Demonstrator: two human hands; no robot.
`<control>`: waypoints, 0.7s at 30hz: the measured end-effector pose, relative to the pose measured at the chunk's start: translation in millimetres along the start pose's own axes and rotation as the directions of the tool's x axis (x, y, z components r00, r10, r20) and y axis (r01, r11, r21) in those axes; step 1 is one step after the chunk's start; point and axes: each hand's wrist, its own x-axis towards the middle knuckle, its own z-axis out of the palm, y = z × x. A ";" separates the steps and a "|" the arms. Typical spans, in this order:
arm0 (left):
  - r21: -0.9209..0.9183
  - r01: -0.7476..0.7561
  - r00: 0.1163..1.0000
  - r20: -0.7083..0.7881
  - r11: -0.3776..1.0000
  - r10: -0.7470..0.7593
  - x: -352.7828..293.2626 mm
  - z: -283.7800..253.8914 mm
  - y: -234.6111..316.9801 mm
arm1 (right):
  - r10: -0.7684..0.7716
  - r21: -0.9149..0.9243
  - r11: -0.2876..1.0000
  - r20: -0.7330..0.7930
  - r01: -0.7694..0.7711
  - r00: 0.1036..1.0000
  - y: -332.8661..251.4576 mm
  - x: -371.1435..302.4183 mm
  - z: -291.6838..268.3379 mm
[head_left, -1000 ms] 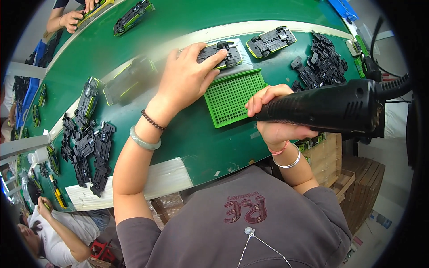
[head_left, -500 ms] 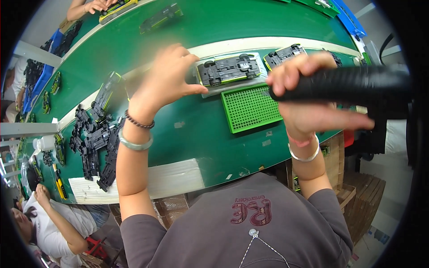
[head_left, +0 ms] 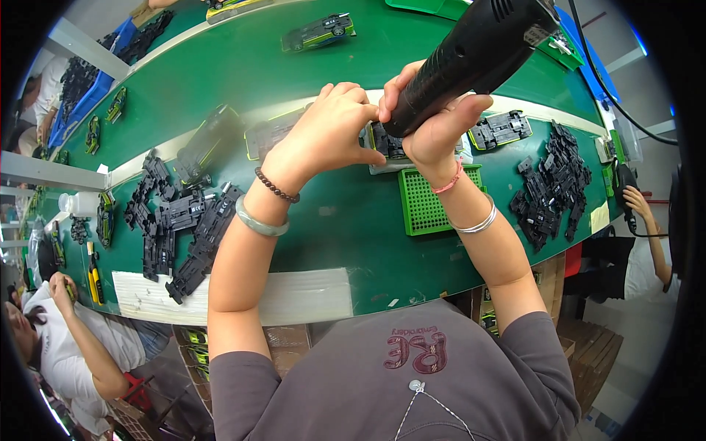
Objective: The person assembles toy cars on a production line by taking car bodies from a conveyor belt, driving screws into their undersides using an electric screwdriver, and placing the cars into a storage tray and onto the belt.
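In my right hand [head_left: 434, 121] is a black electric screwdriver [head_left: 471, 59], its body slanting up and away to the right. The tool's lower end is over an upturned toy car [head_left: 386, 143], black chassis uppermost, lying on a pale holder. My left hand [head_left: 331, 132] grips the car's left end, thumb on the near side and fingers on the far side. My right hand and the tool hide much of the car, and the tool's tip cannot be seen. A green perforated tray [head_left: 426, 209] sits just nearer to me.
Black chassis parts are piled left [head_left: 176, 213] and right [head_left: 551, 184]. Other upturned cars lie by the pale strip, one to the right [head_left: 500, 130]. Another car [head_left: 318, 33] rests farther off. A white foam sheet [head_left: 309, 294] lines the near edge. Co-workers sit at both sides.
My right hand has brought the screwdriver left and tilted it over the car. My left hand has moved right onto the car's end. The far car has shifted right; the whole view has shifted too.
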 end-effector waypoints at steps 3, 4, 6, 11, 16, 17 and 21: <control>-0.032 0.042 0.997 0.060 0.999 -0.040 2.1 -4.1 3.0 | -0.006 -0.099 0.995 0.048 0.011 0.999 0.1 1.5 -1.0; -0.060 0.079 0.990 0.119 0.995 -0.071 3.9 -5.5 3.8 | -0.002 -0.102 0.995 0.047 0.007 0.999 -0.1 1.1 -1.2; -0.072 0.057 0.993 0.108 0.996 -0.049 6.0 -3.9 2.4 | -0.013 -0.117 0.993 0.035 0.017 0.999 -2.6 -1.7 -2.1; -0.008 0.065 0.994 0.091 0.998 -0.064 1.9 -2.2 1.1 | -0.135 0.211 0.969 0.025 0.126 0.991 -46.4 -12.6 -14.8; -0.017 0.094 0.985 0.150 0.995 -0.090 4.9 -1.2 0.7 | -0.030 0.162 0.986 -0.076 0.042 0.997 -61.8 -83.3 -60.9; -0.014 0.095 0.985 0.144 0.995 -0.092 6.3 -1.5 2.6 | 0.003 0.157 0.987 -0.138 0.018 0.990 -62.8 -95.5 -64.2; 0.003 0.106 0.981 0.162 0.994 -0.105 4.5 -4.9 4.6 | -0.045 0.137 0.988 -0.209 0.075 0.977 -54.1 -116.2 -72.2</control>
